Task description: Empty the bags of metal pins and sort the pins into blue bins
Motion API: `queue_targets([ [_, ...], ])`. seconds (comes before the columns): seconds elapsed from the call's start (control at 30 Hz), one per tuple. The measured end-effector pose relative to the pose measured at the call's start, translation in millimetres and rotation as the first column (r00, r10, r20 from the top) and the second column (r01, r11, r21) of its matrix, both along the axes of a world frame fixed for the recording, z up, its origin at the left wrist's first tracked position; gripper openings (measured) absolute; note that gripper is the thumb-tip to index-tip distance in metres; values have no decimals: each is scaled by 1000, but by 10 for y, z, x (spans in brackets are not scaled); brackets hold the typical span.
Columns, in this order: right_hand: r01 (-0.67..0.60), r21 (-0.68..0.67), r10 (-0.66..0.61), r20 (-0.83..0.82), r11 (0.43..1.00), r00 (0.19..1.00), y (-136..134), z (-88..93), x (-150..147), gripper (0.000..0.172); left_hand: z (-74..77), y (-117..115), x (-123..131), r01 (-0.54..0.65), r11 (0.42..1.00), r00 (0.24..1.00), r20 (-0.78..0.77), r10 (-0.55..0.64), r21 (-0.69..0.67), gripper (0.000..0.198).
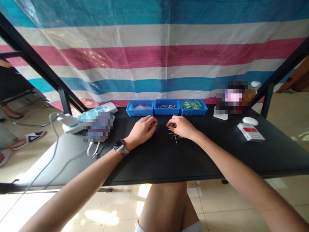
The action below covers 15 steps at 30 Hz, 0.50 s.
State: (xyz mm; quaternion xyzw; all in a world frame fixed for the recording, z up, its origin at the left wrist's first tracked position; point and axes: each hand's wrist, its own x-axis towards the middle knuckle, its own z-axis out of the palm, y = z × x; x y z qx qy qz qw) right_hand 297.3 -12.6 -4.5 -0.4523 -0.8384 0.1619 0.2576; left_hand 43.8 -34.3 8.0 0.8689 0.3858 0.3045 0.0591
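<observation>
My left hand (143,130) hovers over or rests on the black tabletop, its fingers curled in and the thumb near the index finger. Anything inside that grip is too small to make out. To its right, my right hand (182,126) bends its fingers down in a pinch at a small loose pile of thin metal pins (176,136), which look like nails or screws. What its fingertips hold is hidden. Behind the hands stand a blue bin (140,112) with clear plastic pieces, a blue bin (166,111) with metal pins, and a blue bin (193,112) with green-and-white packets.
On the left of the black table (154,164) lie a white power strip (109,108) with a plugged-in charger (69,120) and a blurred-out object. A small box (251,132) and a white mouse-shaped item (250,121) sit right. A striped sheet (145,58) hangs behind; a person's feet show left.
</observation>
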Motion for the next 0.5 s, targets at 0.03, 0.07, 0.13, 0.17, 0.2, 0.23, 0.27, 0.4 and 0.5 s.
queue_targets([
  [0.03,-2,6,2,-15,1000,1000,8,-7,-1,18,0,0,1,-1,1000,1000,-2,0,-2,14],
  [0.07,-1,15,1,-34,1000,999,13,-11,-2,18,0,1,2,-2,1000,1000,-4,2,-3,14],
  [0.13,6,39,-3,-86,999,996,16,-7,-1,17,0,2,4,-7,1000,1000,-6,7,-5,14],
  [0.17,11,54,-4,-120,998,993,16,2,2,16,1,2,5,-8,1000,1000,-6,8,-6,14],
  [0.2,17,66,-6,-161,998,987,17,15,7,15,1,2,5,-8,1000,1000,-6,8,-8,14],
  [0.23,25,70,-10,-208,997,978,18,32,15,14,2,1,4,-6,1000,1000,-5,6,-11,14],
  [0.27,32,59,-15,-260,998,966,21,50,22,13,3,0,2,-3,1000,1000,-4,3,-14,14],
  [0.4,16,-109,-68,-498,994,865,34,106,26,4,6,-12,-5,24,999,999,22,-23,-32,14],
  [0.5,-56,-244,-119,-643,968,756,11,111,-36,18,4,-22,-1,57,998,998,44,-55,-41,20],
])
